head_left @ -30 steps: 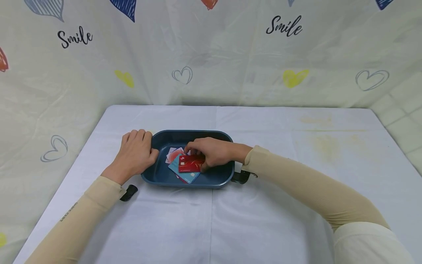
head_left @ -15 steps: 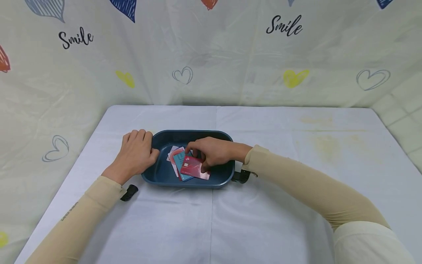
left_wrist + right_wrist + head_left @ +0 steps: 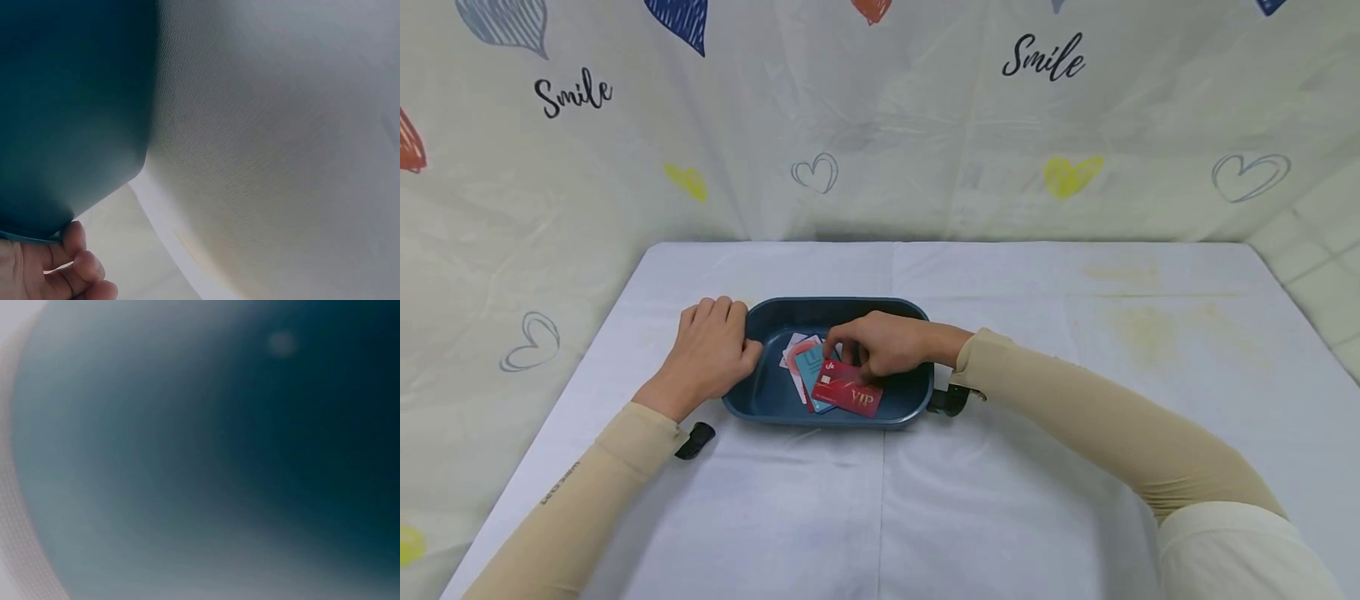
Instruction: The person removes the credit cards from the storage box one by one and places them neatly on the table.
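A dark blue, round-cornered tray (image 3: 760, 408) stands on the table. My left hand (image 3: 711, 350) grips its left end; in the left wrist view the fingers (image 3: 75, 240) curl under the rim. Inside, a red card (image 3: 850, 388) with gold VIP lettering overlaps a light blue card (image 3: 810, 367) and a fan of white, pink and red cards (image 3: 793, 353). My right hand (image 3: 887, 342) reaches in over the right side, with thumb and forefinger bent onto the red card's upper edge. In the right wrist view only blurred blue tray wall shows.
White cloth covers the table (image 3: 1037, 467), with yellowish stains at the right back. Behind it hangs a patterned sheet (image 3: 917, 125). Black wrist devices show beneath the left cuff (image 3: 658, 425) and the right cuff (image 3: 981, 358).
The red card has turned clockwise and come lower over the pile, and the thumb has drawn back, showing the lettering. The cards beneath have swung more upright. My left hand stays on the tray.
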A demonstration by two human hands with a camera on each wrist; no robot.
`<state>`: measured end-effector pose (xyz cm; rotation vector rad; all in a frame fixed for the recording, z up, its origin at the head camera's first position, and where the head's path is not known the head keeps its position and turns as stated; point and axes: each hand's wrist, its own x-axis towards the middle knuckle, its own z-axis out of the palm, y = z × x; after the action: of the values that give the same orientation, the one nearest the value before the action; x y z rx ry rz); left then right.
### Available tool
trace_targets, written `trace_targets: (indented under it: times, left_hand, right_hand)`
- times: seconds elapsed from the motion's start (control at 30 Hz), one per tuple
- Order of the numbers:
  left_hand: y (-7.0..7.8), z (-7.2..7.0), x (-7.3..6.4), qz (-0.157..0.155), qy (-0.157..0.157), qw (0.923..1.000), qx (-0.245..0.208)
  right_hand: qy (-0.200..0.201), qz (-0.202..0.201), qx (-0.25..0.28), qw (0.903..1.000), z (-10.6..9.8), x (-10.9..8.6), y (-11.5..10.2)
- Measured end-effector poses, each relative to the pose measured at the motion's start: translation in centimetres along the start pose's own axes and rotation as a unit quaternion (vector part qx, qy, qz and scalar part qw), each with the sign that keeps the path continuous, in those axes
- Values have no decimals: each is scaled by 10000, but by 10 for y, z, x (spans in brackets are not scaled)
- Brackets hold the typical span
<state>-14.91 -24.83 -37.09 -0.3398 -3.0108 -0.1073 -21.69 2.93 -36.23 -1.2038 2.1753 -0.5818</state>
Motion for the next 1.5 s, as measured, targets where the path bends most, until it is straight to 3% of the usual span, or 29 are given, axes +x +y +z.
trace_targets:
  times: [0.97,1.3,1.5]
  left_hand:
    - [1,-2,-1,-4,-42,9997,259]
    - [1,-5,0,10,10,9993,384]
    - [3,-6,1,-23,-36,9990,452]
  right_hand:
    - [-25,-115,555,9984,-3,-5,-2]
    - [219,-280,422,9985,-3,-6,-4]
    - [580,-402,436,9966,-3,-9,-5]
